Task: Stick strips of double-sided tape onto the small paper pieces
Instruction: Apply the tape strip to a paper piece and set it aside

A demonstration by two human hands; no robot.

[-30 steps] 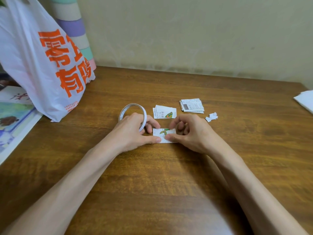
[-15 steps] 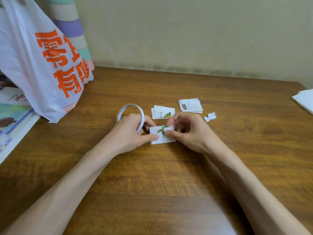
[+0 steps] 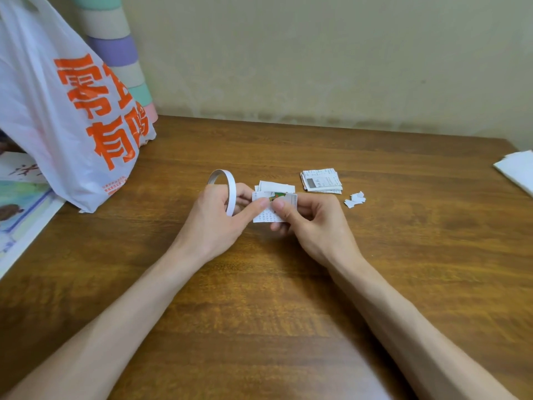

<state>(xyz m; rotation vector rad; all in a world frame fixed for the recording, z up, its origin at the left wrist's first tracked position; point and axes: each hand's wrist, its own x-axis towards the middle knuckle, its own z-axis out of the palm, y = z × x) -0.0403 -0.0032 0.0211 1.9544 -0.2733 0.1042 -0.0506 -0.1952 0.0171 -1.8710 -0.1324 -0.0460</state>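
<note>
Head | paper piece (image 3: 263, 216) | long axis left-right | pinched: left hand (image 3: 213, 223), right hand (image 3: 314, 226)

Big orange signs, 零 and 有 among them, are printed on the white bag (image 3: 31, 105). Print on the paper pieces (image 3: 321, 182) cannot be read.

Single head-worn wide-angle view. Looks forward and down over surface (image 3: 288, 313), wall (image 3: 317, 53) at far edge. Close: surface fills lower frame.
</note>
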